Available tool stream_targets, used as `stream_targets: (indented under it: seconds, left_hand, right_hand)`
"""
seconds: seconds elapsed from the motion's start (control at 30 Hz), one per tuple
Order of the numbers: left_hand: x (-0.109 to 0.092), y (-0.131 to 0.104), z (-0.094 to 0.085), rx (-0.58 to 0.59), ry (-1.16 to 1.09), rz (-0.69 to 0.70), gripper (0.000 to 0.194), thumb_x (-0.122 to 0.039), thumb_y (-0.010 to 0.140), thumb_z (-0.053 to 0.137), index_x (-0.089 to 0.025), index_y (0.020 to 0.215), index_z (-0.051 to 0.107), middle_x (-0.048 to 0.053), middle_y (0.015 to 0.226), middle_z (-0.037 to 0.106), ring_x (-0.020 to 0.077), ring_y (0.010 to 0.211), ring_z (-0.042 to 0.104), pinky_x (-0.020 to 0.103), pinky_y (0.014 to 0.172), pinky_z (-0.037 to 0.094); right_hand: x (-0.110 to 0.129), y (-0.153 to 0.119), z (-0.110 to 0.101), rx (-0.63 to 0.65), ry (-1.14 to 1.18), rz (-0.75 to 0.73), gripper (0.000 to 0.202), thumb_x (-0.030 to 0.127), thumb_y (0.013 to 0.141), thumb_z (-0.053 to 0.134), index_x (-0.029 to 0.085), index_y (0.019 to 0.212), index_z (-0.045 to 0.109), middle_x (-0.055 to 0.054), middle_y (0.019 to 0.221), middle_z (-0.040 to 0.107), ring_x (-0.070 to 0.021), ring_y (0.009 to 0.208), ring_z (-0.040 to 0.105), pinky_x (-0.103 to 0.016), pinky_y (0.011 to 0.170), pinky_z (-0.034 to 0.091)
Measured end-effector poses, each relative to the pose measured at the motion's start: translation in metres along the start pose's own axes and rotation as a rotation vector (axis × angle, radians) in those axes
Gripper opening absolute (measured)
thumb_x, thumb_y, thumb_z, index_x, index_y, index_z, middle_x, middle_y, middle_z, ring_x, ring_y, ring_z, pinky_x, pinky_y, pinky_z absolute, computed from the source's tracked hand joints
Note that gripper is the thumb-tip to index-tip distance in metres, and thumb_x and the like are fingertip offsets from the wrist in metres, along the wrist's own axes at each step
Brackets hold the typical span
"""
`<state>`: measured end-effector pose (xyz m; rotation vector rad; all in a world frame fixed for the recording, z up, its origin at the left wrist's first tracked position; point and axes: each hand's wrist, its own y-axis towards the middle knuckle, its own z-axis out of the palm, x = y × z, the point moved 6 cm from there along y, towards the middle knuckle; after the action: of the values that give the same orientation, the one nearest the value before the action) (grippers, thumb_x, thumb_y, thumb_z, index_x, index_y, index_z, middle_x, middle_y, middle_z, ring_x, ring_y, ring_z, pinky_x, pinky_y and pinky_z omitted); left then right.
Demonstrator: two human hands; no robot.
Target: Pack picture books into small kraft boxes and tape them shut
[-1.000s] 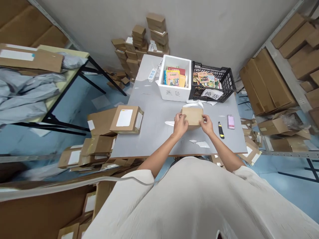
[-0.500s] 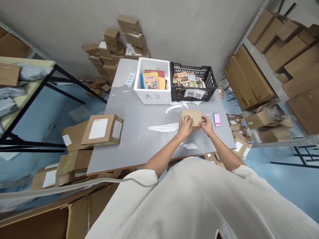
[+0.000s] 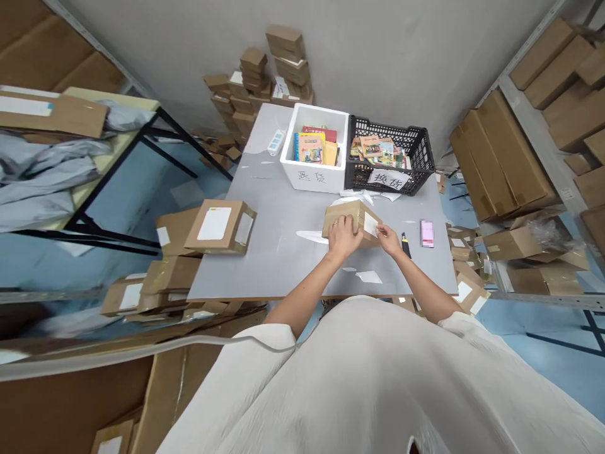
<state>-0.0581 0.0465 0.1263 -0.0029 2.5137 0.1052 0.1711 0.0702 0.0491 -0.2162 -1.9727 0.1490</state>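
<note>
A small cardboard box (image 3: 336,214) rests at an angle on the grey table, a white label (image 3: 371,222) on its right end. My left hand (image 3: 344,238) lies across the near side of the box, its fingers bent over the top and gripping it. At the label's right edge, my right hand (image 3: 388,240) has thumb and fingers pinched together on the label. Just right of that hand lies a utility knife (image 3: 406,244), partly behind the forearm. Scraps of white paper (image 3: 368,277) are scattered close by.
Behind the box stand a white foam bin (image 3: 314,180) and a black plastic crate (image 3: 416,173), both with books. A phone (image 3: 426,233) lies at the right, a labelled larger carton (image 3: 220,228) at the table's left edge. Loaded shelves (image 3: 517,94) flank the right.
The box has been turned, so its labelled end now shows. My right hand has gone from the box's edge to the label. The utility knife has come into sight.
</note>
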Motion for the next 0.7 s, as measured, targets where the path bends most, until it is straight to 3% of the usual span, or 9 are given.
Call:
stream_targets:
  seconds: [0.13,0.23,0.4,0.53,0.7]
  left_hand:
    - [0.045,-0.004,-0.014,-0.043,-0.043,-0.073,0.044,-0.034,0.104,0.063,-0.021,0.145,0.064,0.02,0.14,0.068,0.0432,0.134,0.068,0.055,0.117,0.052]
    - [0.085,-0.009,-0.021,-0.06,-0.112,-0.129,0.046,-0.036,0.105,0.06,-0.021,0.149,0.061,0.021,0.145,0.067,0.0411,0.135,0.069,0.054,0.115,0.056]
    - [0.138,-0.019,-0.015,0.021,-0.219,-0.256,0.053,-0.033,0.103,0.061,-0.022,0.154,0.058,0.02,0.145,0.07,0.0387,0.136,0.071,0.054,0.113,0.06]
    - [0.141,-0.027,0.008,0.121,-0.275,-0.261,0.057,-0.031,0.099,0.065,-0.021,0.155,0.057,0.02,0.148,0.072,0.0365,0.142,0.068,0.052,0.119,0.057]
    - [0.121,-0.03,0.032,0.172,-0.332,-0.209,0.057,-0.032,0.097,0.068,-0.021,0.152,0.058,0.019,0.143,0.074,0.0362,0.137,0.07,0.052,0.115,0.059]
  right_hand:
    - [-0.017,-0.005,0.011,-0.068,-0.106,0.077,0.027,0.043,0.082,0.074,0.026,0.102,0.077,-0.009,0.123,0.082,-0.0313,0.122,0.073,-0.056,0.118,0.057]
    - [-0.016,-0.007,0.029,-0.029,-0.053,0.07,0.03,0.047,0.083,0.073,0.026,0.104,0.076,-0.007,0.118,0.082,-0.0281,0.112,0.075,-0.052,0.111,0.061]
    - [-0.005,-0.014,0.048,-0.05,-0.01,0.033,0.032,0.047,0.085,0.069,0.025,0.107,0.076,-0.01,0.125,0.083,-0.0274,0.113,0.076,-0.05,0.113,0.06]
    - [-0.009,-0.025,0.035,-0.123,-0.038,0.032,0.033,0.046,0.085,0.068,0.024,0.107,0.077,-0.012,0.126,0.083,-0.0298,0.118,0.075,-0.052,0.117,0.058]
    - [-0.021,-0.039,0.0,-0.187,-0.074,0.069,0.032,0.044,0.084,0.066,0.024,0.106,0.077,-0.013,0.128,0.083,-0.0312,0.117,0.076,-0.054,0.116,0.059]
